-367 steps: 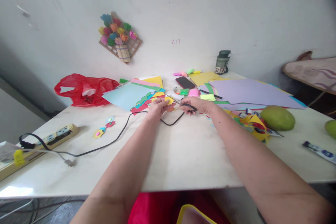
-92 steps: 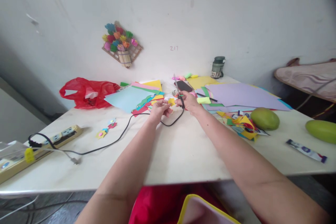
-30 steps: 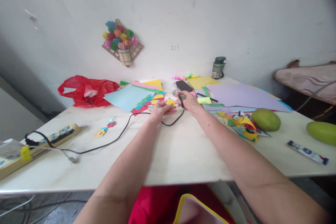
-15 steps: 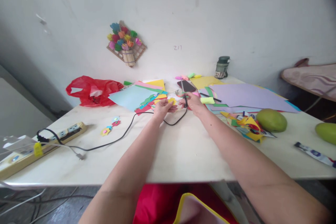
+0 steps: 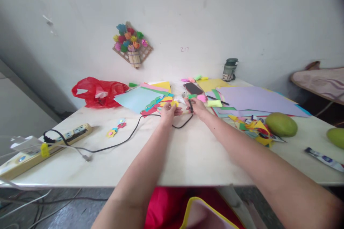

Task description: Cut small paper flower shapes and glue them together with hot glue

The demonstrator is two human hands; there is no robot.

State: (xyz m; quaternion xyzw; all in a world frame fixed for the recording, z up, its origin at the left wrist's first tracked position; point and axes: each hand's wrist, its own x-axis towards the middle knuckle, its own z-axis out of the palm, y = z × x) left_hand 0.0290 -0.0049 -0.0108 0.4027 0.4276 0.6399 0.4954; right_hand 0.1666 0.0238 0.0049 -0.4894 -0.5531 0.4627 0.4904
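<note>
Near the middle of the table, my left hand point(image 5: 169, 110) pinches a small yellow paper flower point(image 5: 174, 103). Just to its right, my right hand point(image 5: 197, 106) is closed around a black corded tool that looks like a hot glue gun point(image 5: 190, 106), largely covered by the fingers. Its black cord point(image 5: 118, 145) runs left across the table to the power strip point(image 5: 77, 134). A finished-looking chain of paper flowers point(image 5: 116, 128) lies left of my forearm. Beyond the hands are a dark phone point(image 5: 192, 88) and a pink foam-like piece point(image 5: 201, 98).
Coloured sheets lie left point(image 5: 134, 98) and right, including a lilac sheet point(image 5: 249, 98). A red plastic bag point(image 5: 107, 94) sits back left. Paper scraps point(image 5: 256, 130), a green mango-like fruit point(image 5: 281, 124) and a tube point(image 5: 324, 159) are right. A dark jar point(image 5: 229, 69) stands by the wall.
The view has shifted slightly, so the table things appear a little further right. The thin upright stick seen above my right hand no longer stands out there. Both hands keep their grips.
</note>
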